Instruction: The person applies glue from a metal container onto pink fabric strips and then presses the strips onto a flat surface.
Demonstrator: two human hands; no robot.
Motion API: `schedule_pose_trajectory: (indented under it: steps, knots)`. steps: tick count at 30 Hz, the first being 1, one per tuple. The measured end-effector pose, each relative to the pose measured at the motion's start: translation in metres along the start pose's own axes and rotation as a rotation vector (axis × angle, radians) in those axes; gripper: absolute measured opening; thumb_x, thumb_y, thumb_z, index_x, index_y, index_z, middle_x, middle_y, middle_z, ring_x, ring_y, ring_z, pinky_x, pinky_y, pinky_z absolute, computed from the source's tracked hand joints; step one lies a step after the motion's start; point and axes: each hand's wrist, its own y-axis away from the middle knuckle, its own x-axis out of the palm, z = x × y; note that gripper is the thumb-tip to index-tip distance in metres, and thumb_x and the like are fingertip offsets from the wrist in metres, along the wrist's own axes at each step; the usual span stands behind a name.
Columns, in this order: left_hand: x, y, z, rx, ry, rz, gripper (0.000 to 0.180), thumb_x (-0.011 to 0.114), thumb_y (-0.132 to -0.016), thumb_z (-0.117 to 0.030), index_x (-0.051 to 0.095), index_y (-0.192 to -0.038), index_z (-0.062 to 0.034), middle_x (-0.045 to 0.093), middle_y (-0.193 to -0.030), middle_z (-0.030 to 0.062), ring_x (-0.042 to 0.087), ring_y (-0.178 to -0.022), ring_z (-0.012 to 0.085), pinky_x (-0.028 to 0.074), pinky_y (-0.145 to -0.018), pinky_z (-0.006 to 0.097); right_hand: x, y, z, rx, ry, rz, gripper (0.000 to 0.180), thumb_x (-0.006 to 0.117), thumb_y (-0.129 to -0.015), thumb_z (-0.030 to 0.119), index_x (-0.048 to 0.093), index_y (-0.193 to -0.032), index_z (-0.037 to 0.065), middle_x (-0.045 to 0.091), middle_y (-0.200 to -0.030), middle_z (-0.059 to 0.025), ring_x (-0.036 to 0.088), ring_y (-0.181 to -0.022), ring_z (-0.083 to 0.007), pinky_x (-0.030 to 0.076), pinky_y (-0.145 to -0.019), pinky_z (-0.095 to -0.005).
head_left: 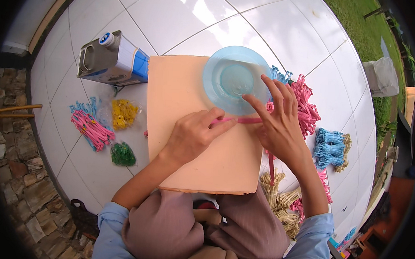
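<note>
My left hand (193, 133) pinches the end of a flat pink strip (248, 120) between thumb and fingers, just above a peach-coloured board (191, 87) across my lap. From there the strip runs right, passing under my right hand (282, 123), and a length of it hangs past the board's right edge. My right hand is open, fingers spread over the rim of a translucent blue dish (214, 90). Something clear and shiny lies in the dish's middle. One fingertip is over that middle; whether it touches is unclear.
Left of the board stand a metal can (113, 58), pink strip bundles (92, 127), and bags of yellow (124, 114) and green pieces (123, 154). At right lie pink bundles (306, 103), blue bundles (329, 148) and beige bundles (285, 211) on white tiles (193, 22).
</note>
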Motion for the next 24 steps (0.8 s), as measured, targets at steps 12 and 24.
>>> schedule_pose_trajectory:
  steps: [12, 24]
  knots:
    - [0.002, 0.002, 0.002, 0.008, -0.017, 0.013, 0.038, 0.065, -0.064, -0.008, 0.069, -0.101, -0.0157, 0.055, -0.086, 0.0022, 0.062, -0.070, 0.0165, 0.051, -0.060, 0.030, 0.009, 0.004, -0.004, 0.014, -0.035, -0.034, 0.062, 0.067, -0.058, 0.006, 0.050, -0.116, 0.020, 0.027, -0.138, -0.0120, 0.027, -0.126, -0.0343, 0.023, -0.105, -0.0526]
    - [0.000, -0.001, 0.000, -0.017, 0.021, 0.000, 0.036, 0.066, -0.064, -0.007, 0.069, -0.099, -0.0143, 0.055, -0.083, 0.0027, 0.062, -0.068, 0.0182, 0.051, -0.059, 0.029, 0.040, 0.026, -0.025, -0.262, -0.059, -0.423, 0.042, 0.070, -0.057, 0.005, 0.066, -0.092, 0.028, 0.046, -0.123, -0.0026, 0.043, -0.108, -0.0239, 0.034, -0.096, -0.0455]
